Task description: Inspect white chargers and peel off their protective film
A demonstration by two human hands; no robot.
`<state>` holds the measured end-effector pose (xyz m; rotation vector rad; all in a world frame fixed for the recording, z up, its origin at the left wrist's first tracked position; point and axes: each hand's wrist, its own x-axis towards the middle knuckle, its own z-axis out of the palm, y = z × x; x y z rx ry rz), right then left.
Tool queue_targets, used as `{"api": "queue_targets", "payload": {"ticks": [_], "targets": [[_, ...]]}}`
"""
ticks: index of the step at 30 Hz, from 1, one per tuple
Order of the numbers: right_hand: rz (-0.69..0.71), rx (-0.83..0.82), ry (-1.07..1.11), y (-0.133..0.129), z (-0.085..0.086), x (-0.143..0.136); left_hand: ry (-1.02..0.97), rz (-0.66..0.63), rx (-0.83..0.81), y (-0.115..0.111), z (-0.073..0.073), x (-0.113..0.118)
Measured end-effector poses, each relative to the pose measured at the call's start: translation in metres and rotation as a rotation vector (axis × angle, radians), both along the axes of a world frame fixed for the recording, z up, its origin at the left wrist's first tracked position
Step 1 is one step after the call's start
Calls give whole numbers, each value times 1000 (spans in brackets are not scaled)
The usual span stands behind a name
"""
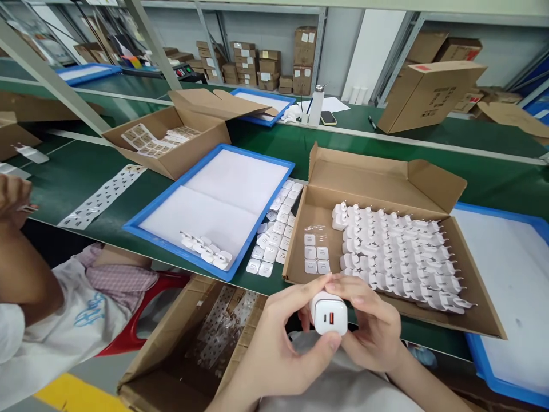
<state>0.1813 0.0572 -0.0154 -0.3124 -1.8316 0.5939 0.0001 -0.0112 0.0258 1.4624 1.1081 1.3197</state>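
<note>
Both your hands [283,343] [375,323] grasp one boxy white plastic charger [330,316]; too light a pinch could drop it toward six o'clock.

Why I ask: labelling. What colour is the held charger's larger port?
The port is mostly orange-red; head view.

The white charger [329,307] has an orange-red port [331,319].

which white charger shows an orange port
The boxy white charger between the left hand and right hand: its end shows an orange port beside a dark slot. The other white chargers, boxed or loose, show no orange.
</note>
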Motion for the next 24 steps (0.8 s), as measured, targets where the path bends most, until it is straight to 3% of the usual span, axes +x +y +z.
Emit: {"api": "queue_targets", "payload": {"ticks": [8, 15, 20, 23, 24], "targets": [[-42, 154, -197, 4, 5, -8, 31, 0, -234, 5, -35, -14], [-131, 202, -315, 1, 8, -10, -134, -214, -272, 8, -70, -21], [-172, 309, -509, -15, 39, -5, -142, -204, -207, 6, -96, -23], [-180, 433, -745, -11, 62, 14, -323, -295, -235, 3, -96, -29], [-211, 493, -772, -1, 65, 21, -370, -268, -216, 0, -94, -35]]}}
